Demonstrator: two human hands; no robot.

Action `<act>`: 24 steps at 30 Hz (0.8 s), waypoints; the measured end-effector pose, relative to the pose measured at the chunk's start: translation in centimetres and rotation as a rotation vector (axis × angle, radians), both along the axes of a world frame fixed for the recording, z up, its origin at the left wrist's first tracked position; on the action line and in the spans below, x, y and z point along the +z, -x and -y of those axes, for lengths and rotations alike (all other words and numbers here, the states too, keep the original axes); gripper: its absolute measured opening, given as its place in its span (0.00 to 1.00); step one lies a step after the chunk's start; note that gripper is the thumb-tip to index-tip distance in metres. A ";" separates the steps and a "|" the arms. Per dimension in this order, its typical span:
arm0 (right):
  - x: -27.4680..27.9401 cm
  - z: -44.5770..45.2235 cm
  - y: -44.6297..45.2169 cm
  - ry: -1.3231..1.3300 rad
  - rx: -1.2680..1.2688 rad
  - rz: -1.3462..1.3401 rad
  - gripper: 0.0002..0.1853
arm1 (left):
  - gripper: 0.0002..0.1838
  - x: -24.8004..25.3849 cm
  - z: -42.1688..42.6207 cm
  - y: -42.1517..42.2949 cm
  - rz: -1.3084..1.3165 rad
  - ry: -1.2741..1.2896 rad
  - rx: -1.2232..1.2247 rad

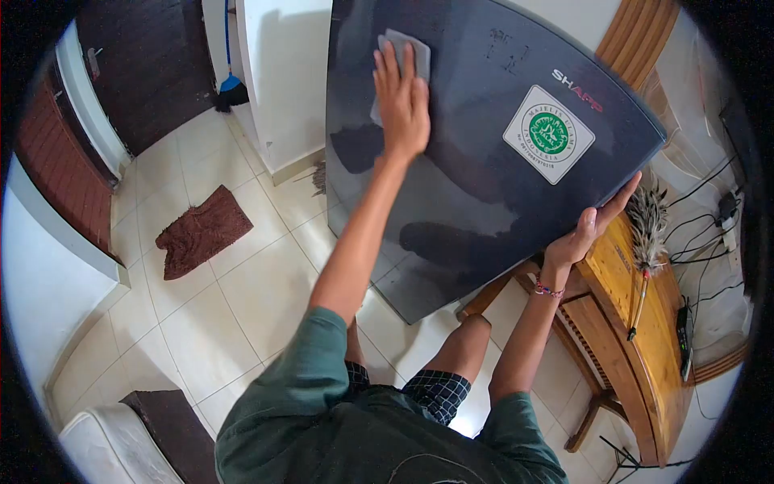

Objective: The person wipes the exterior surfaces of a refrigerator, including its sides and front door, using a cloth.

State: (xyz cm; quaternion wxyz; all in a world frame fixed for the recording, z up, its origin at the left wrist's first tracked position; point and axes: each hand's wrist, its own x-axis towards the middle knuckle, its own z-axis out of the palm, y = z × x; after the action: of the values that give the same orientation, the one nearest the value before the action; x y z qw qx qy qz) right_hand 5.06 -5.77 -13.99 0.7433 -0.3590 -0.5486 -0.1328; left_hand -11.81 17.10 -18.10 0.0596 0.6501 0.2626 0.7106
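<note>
Left hand (405, 117), fingers flat and unclenched, covers a grey cloth (422, 61) on the glossy dark-grey refrigerator (459, 145), upper centre; right hand (582, 234), fingers outstretched, touches its edge; cream tiles (250, 302) spread left.

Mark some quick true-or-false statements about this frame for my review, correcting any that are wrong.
1. The left hand presses a grey cloth against the fridge. True.
2. The right hand grips the duster. False: it touches the fridge's edge; the duster lies on the wooden table.
3. A brown mat lies on the tiled floor. True.
4. The bracelet is on the left wrist. False: it is on the right.
</note>
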 end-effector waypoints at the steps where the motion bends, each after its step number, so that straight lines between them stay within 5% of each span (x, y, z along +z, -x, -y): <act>1: 0.1 -0.1 0.1 -0.004 -0.010 -0.004 0.52 | 0.32 0.8 -1.6 0.7 -0.008 -0.032 0.011; 7: -0.1 -0.1 0.0 -0.004 -0.014 0.002 0.52 | 0.34 -3.7 -9.1 3.5 0.190 0.339 0.065; 14: 0.1 -0.1 0.4 -0.009 0.012 -0.008 0.50 | 0.37 -24.8 -5.3 2.1 0.354 0.876 -0.064; 17: 0.0 0.0 0.3 -0.007 0.013 -0.008 0.50 | 0.39 -28.0 0.3 -0.3 0.363 0.903 -0.089; 20: -0.1 -0.1 0.1 -0.014 0.018 -0.006 0.49 | 0.39 -24.0 4.4 -2.7 0.284 0.714 -0.055; 24: -0.3 -0.1 0.0 -0.020 0.012 0.006 0.49 | 0.37 -11.6 5.1 -1.4 0.054 0.420 -0.065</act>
State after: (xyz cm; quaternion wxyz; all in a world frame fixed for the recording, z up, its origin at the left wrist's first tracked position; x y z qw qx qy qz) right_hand 5.08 -5.68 -14.25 0.7461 -0.3477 -0.5515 -0.1350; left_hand -10.44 12.04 -29.75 0.2238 0.6121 0.3819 0.6552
